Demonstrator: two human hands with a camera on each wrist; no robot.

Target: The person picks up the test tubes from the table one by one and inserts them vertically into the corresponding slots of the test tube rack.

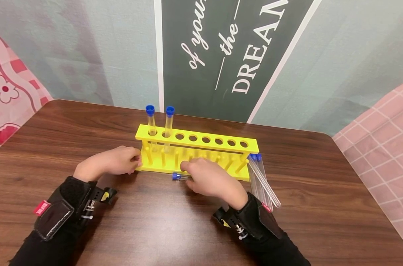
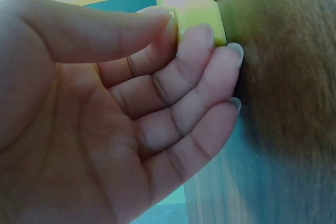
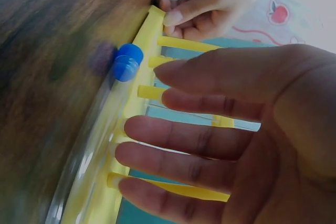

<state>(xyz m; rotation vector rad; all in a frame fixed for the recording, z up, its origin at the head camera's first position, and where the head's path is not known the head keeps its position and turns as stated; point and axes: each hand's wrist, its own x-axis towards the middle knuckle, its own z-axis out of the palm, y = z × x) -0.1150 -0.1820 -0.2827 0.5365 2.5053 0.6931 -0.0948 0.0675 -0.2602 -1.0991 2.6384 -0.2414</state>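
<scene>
A yellow test tube rack (image 1: 188, 137) stands across the table, with two blue-capped test tubes upright in its two leftmost holes. My left hand (image 1: 123, 160) pinches the left end of the rack's base between thumb and fingers, seen close up in the left wrist view. Along the front edge of the base lies another clear test tube with a blue cap (image 1: 176, 176). Over this tube and the rack's pegs reaches my right hand (image 1: 209, 177); in the right wrist view its fingers are nearly straight and the tube (image 3: 84, 153) lies outside their grip.
Several more blue-capped test tubes (image 1: 263, 184) lie on the wooden table (image 1: 148, 229) by the rack's right end, partly behind the right forearm. A curtain with a dark green lettered panel (image 1: 201, 88) hangs behind the table. Pink patterned cloth shows on both sides.
</scene>
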